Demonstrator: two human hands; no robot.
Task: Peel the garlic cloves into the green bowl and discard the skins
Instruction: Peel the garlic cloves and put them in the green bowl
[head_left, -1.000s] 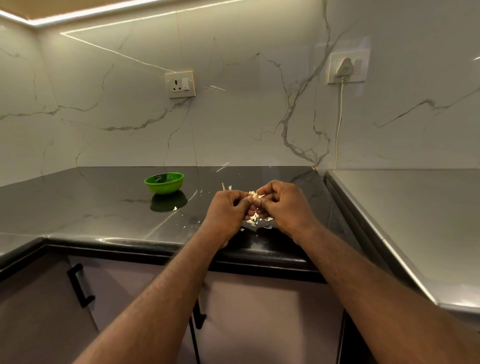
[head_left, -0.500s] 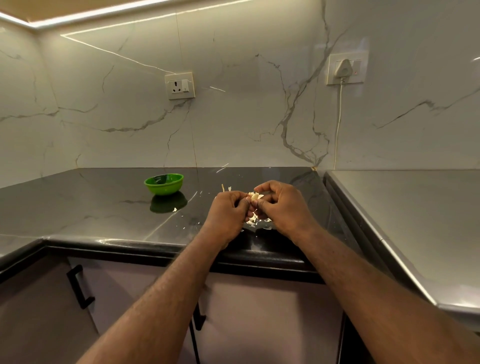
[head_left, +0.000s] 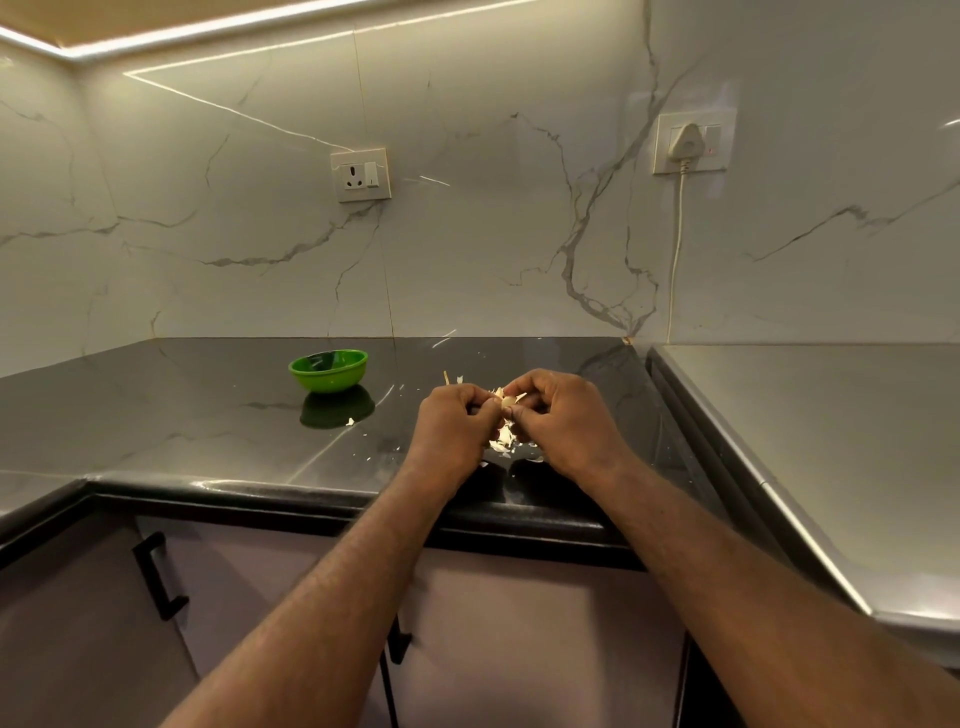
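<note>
left grip (head_left: 452, 421): fingers curled, pinching | right grip (head_left: 563, 418): fingers curled, pinching (fingertips meeting) | forearms (head_left: 332, 597): both extended forward

Desk (head_left: 208, 415): glossy black polished stone, mirror-like. Green bowl (head_left: 328, 370): shiny plastic. Garlic skins (head_left: 503, 441): dry, papery. Wall (head_left: 467, 234): glossy veined marble.

hands: two, left hand (head_left: 451, 422) and right hand (head_left: 563, 422)
green bowl (head_left: 327, 382): one, ten o'clock of hands
garlic clove (head_left: 508, 400): one
wall sockets (head_left: 361, 174): two
plug (head_left: 685, 141): one

No lettering, label, brand or number can be read anywhere here; both white wall sockets show only blank, unmarked plates.
</note>
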